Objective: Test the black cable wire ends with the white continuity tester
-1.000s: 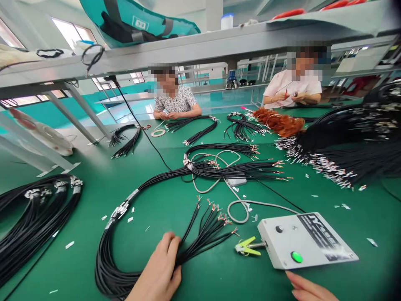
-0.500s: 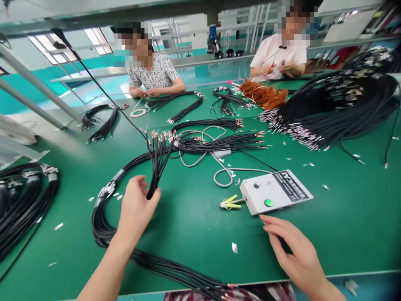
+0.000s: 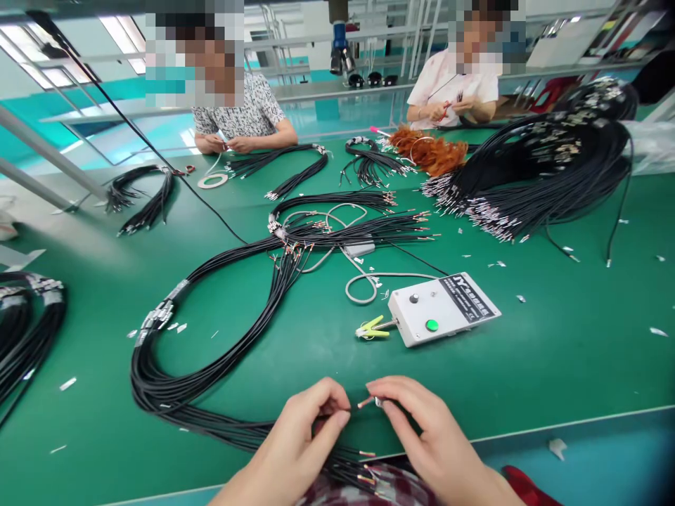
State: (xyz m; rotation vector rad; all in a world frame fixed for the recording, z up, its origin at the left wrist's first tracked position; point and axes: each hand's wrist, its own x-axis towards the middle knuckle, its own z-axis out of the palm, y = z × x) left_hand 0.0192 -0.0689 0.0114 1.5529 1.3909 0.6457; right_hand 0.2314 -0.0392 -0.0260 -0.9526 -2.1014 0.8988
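Observation:
Near the table's front edge my left hand [image 3: 316,425] is closed, thumb and fingers pinched on a thin black cable. My right hand [image 3: 425,422] is beside it, fingertips pinched at the cable's stripped reddish wire end [image 3: 363,403]. A tiny whitish bit shows at the right fingertips; I cannot tell what it is. The bundle of black cables [image 3: 211,383] curves round from the left and passes under my left hand, its loose ends hanging at the edge. A white box [image 3: 422,313] with a green button and a yellow clip [image 3: 373,327] lies beyond my hands.
More black cable bundles lie at left [image 3: 31,316], at the back and in a large pile [image 3: 548,169] at right. Orange strands [image 3: 427,149], a tape roll [image 3: 212,180] and white scraps are on the green table [image 3: 553,365]. Two people work across it.
My left hand has let go of the upright cable ends, which now lie on the table, and moved to the front edge. My right hand has come in from the box to meet it.

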